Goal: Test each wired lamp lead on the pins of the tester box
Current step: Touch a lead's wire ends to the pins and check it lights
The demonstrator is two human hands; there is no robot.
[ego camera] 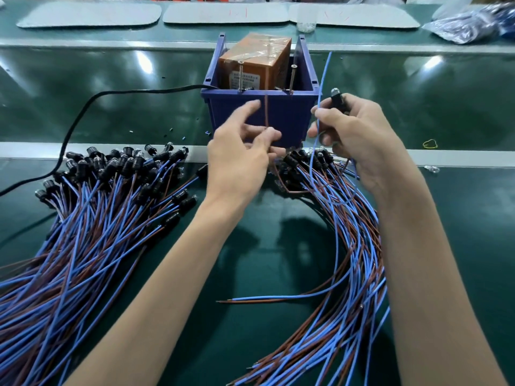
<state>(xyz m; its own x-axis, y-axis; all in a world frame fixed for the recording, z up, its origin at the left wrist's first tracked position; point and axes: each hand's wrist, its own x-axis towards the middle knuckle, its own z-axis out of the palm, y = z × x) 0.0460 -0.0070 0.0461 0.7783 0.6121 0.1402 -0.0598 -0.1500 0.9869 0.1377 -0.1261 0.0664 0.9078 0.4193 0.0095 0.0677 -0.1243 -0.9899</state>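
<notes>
The tester box [252, 69], orange-brown and wrapped in tape, sits inside a blue bin [278, 112] with two upright screw pins [292, 78] at its front. My right hand [359, 137] grips a black lamp holder [338, 100] and pinches its blue wire [320, 101], which rises beside the bin's right wall. My left hand [239, 154] pinches the brown wire [266, 112], which stands upright before the bin's front wall. A pile of wired lamp leads [92, 207] lies at the left, another pile [340, 246] at the right.
A black power cable [83, 112] runs from the bin leftward across the green bench. Grey mats [225, 12] lie along the far edge, plastic bags of parts [473, 23] at the far right. A yellow rubber band [430, 144] lies to the right.
</notes>
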